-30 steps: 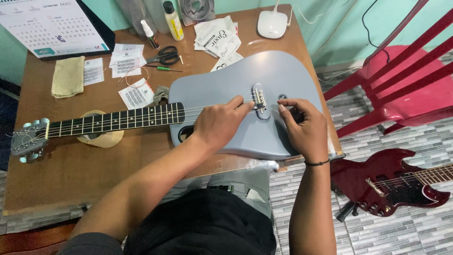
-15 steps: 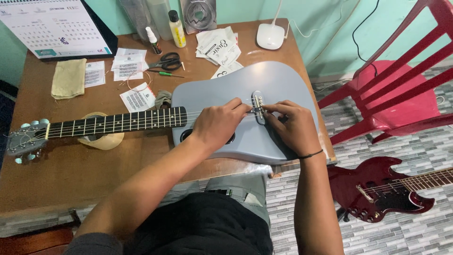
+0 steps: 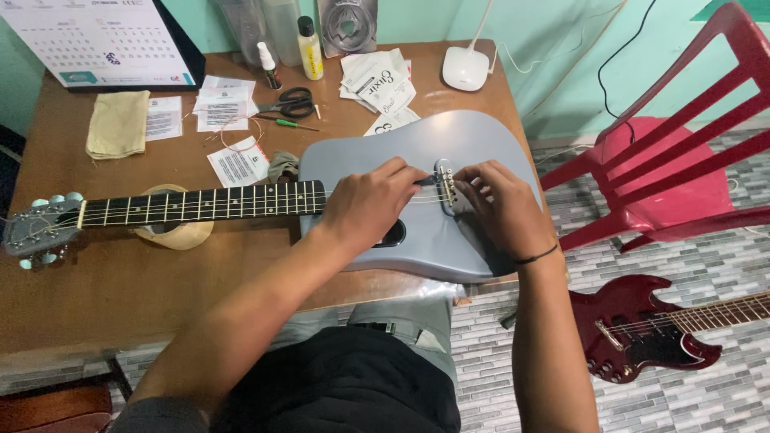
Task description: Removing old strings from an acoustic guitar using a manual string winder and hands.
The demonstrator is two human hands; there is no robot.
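Note:
A grey-blue acoustic guitar (image 3: 473, 144) lies flat on the brown wooden table (image 3: 112, 273), with its black fretboard (image 3: 200, 204) and headstock (image 3: 36, 228) pointing left. My left hand (image 3: 365, 204) rests over the soundhole, fingers stretched along the strings toward the bridge (image 3: 443, 183). My right hand (image 3: 501, 208) is just right of the bridge, fingertips curled and pinching at the string ends there. A thin black band circles my right wrist. What the fingertips grip is too small to tell.
Scissors (image 3: 295, 103), small bottles (image 3: 309, 48), string packets (image 3: 377, 80), paper slips, a yellow cloth (image 3: 118, 122) and a desk calendar (image 3: 96, 36) lie at the table's back. A red chair (image 3: 666, 168) stands to the right. A dark red electric guitar (image 3: 650, 329) lies on the tiled floor.
My right hand has slid from the guitar's lower right body up to the bridge. My left hand stays over the soundhole, fingers now reaching further toward the bridge.

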